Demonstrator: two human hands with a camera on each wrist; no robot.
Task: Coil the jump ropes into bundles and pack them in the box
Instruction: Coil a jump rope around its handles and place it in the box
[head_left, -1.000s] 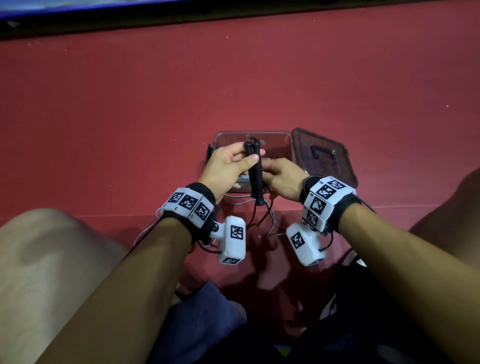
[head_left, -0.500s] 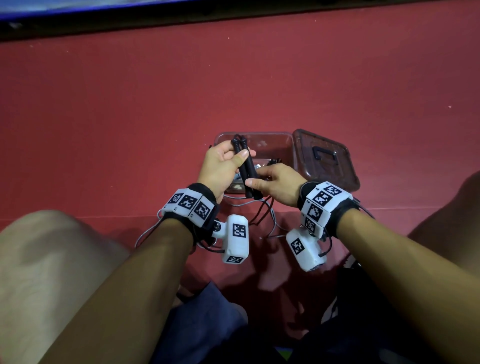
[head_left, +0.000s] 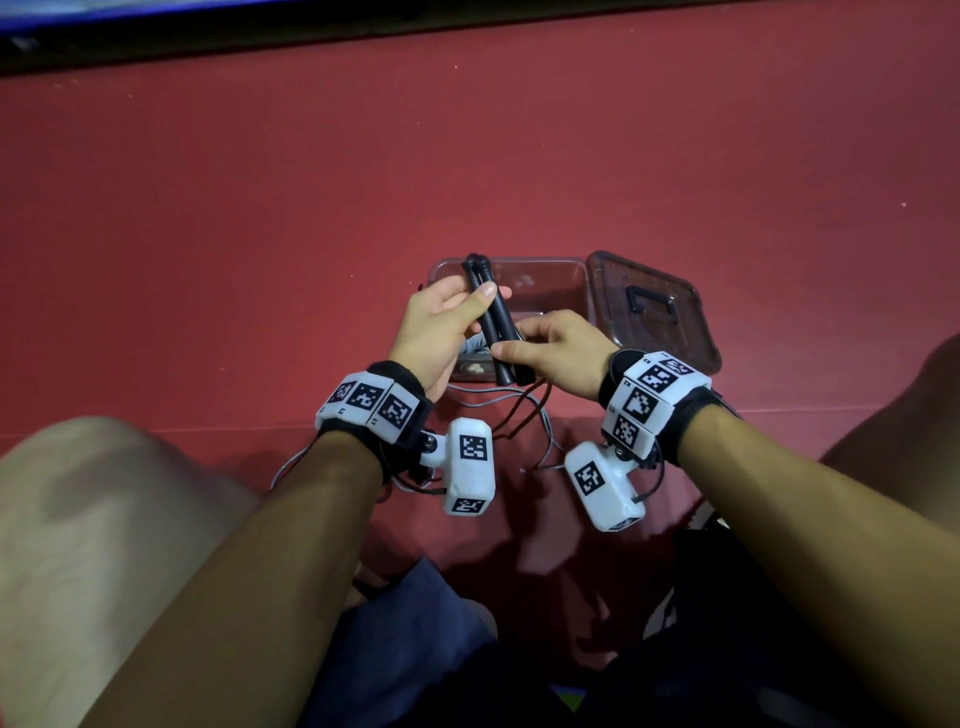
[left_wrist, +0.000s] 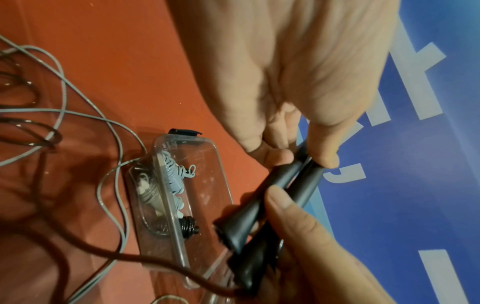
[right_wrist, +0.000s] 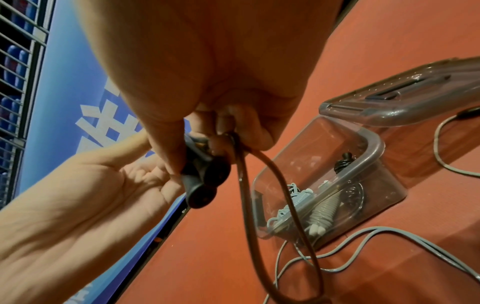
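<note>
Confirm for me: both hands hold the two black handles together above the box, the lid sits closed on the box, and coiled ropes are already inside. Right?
Not quite: the lid is off, lying beside the open box, as the head view shows. The rest stands: left hand and right hand hold the black handles, and coiled ropes lie inside.

Clear glossy plastic box (head_left: 566, 280), matt black handles (head_left: 498, 322), matt red floor (head_left: 260, 208)

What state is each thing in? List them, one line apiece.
black handles: paired side by side, held by both hands.
left hand: grips the handles' upper part.
right hand: pinches their lower end.
dark rope: hanging loose, uncoiled.
box: open, coiled bundles inside.
lid: off, beside the box.
grey rope: loose on the floor.
</note>
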